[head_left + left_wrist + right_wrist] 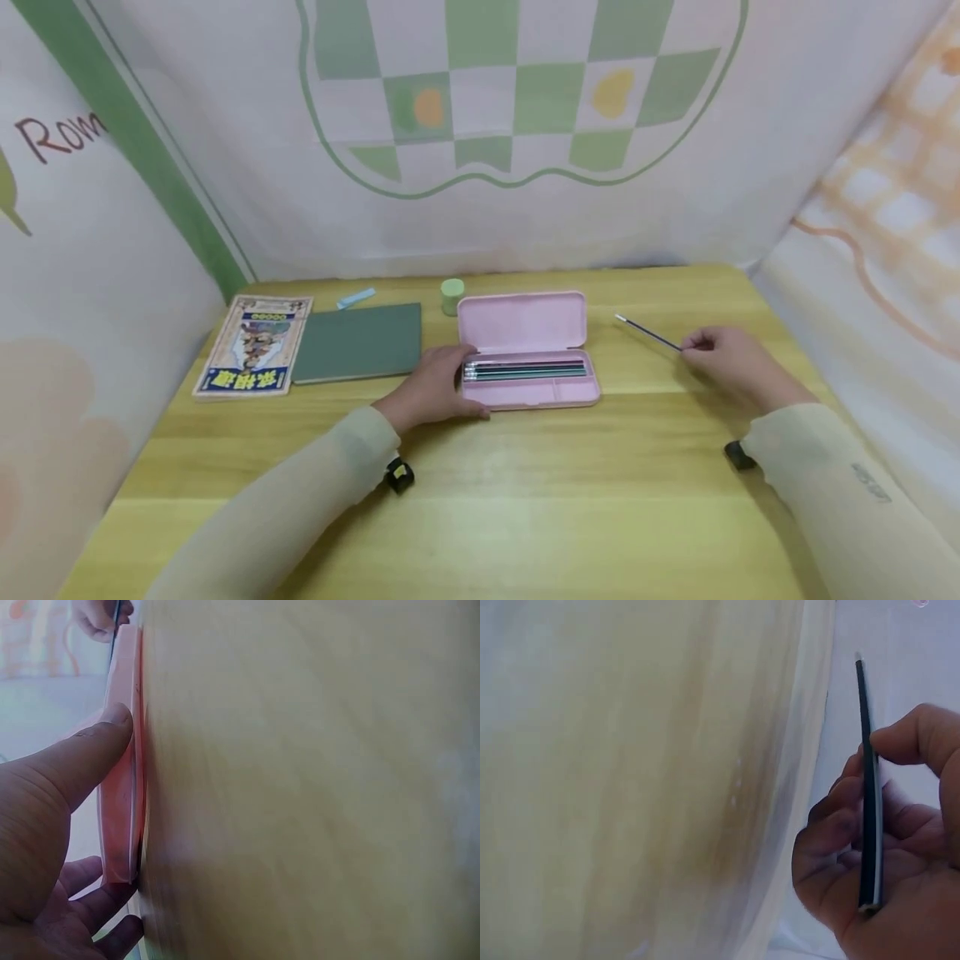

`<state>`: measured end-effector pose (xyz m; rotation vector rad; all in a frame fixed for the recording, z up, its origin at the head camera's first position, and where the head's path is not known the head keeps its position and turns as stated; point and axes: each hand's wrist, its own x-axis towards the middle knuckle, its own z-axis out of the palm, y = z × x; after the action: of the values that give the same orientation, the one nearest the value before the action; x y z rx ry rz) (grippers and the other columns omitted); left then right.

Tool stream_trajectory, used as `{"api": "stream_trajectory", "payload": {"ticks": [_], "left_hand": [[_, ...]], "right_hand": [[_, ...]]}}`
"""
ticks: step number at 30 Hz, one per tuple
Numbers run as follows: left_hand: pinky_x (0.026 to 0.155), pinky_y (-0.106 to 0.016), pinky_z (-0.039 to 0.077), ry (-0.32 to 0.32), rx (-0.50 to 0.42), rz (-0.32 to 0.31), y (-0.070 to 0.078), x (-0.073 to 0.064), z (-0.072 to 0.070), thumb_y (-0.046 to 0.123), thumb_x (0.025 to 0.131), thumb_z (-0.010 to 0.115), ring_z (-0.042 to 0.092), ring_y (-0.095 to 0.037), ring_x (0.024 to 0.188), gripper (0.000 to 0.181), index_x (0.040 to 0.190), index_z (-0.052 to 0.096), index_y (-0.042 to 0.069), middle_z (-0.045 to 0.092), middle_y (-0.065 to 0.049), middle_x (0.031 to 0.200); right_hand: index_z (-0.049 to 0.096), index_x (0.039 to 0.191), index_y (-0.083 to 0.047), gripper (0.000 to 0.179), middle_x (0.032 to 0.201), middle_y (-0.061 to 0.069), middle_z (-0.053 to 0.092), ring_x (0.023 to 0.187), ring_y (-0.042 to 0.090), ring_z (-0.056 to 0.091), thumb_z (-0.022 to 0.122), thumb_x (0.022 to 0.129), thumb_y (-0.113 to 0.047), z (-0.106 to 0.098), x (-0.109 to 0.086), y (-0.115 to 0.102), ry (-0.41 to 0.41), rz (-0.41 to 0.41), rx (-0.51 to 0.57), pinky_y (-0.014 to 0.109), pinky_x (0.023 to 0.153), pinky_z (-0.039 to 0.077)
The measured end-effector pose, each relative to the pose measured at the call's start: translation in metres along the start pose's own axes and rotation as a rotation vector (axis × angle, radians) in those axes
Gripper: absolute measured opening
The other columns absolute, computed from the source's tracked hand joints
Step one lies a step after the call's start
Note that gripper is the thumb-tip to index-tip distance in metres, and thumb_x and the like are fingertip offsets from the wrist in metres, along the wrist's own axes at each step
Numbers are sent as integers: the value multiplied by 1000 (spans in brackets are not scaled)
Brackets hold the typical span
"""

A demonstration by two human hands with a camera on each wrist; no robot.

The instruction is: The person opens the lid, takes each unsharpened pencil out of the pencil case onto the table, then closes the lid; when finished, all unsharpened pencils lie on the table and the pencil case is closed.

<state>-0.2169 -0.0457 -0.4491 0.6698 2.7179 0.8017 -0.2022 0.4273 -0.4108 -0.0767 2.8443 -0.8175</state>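
A pink pencil case lies on the table with its lid raised toward the back. Several dark pencils lie side by side in its rear compartment. My left hand holds the case by its left end, thumb along the front side and the other fingers around the end. Off to the right, my right hand pinches a single dark pencil between thumb and fingers. The white-tipped end of this pencil points left, toward the case; its other end shows near the palm in the right wrist view.
Left of the case lie a dark green notebook and a book with a colourful cover. Behind them is a small light blue item. A small green cylindrical container stands by the lid's left side. Printed cloth hangs behind the table.
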Motion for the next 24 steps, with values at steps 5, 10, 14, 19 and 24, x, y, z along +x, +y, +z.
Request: {"api": "stream_trajectory", "payload": {"ticks": [5, 10, 14, 19, 24], "left_hand": [[119, -46, 32, -2, -13, -9, 3, -4, 0, 62, 71, 90, 37, -29, 143, 108, 156, 44, 14, 51, -3, 154], [120, -47, 32, -8, -20, -19, 4, -5, 0, 62, 71, 90, 35, -29, 144, 109, 157, 42, 14, 49, -3, 156], [120, -46, 32, -9, -11, -20, 3, -4, 1, 63, 71, 89, 34, -29, 145, 109, 158, 42, 15, 49, -3, 155], [120, -46, 31, -10, -9, -17, 3, -3, 0, 63, 71, 89, 34, -29, 145, 110, 158, 42, 14, 50, -4, 155], [120, -47, 31, -7, -7, -13, 5, -3, -2, 62, 72, 89, 35, -29, 145, 109, 157, 42, 14, 49, -4, 155]], "right_hand": [[71, 109, 1, 27, 101, 12, 71, 92, 26, 62, 66, 99, -23, 2, 3, -5, 15, -5, -47, 43, 83, 49], [71, 104, -1, 22, 97, 10, 70, 88, 25, 60, 66, 97, -21, 6, 7, -4, 16, -4, -74, 41, 80, 48], [69, 104, -1, 22, 97, 11, 69, 88, 26, 60, 65, 97, -21, 7, 6, -3, -10, 7, -75, 46, 81, 49], [68, 104, 0, 22, 96, 12, 69, 83, 26, 60, 65, 96, -20, 7, 7, -5, -30, 15, -94, 43, 76, 49], [67, 107, 0, 24, 102, 15, 69, 87, 27, 61, 64, 96, -21, 6, 9, -16, -6, 39, -81, 41, 76, 49]]}}
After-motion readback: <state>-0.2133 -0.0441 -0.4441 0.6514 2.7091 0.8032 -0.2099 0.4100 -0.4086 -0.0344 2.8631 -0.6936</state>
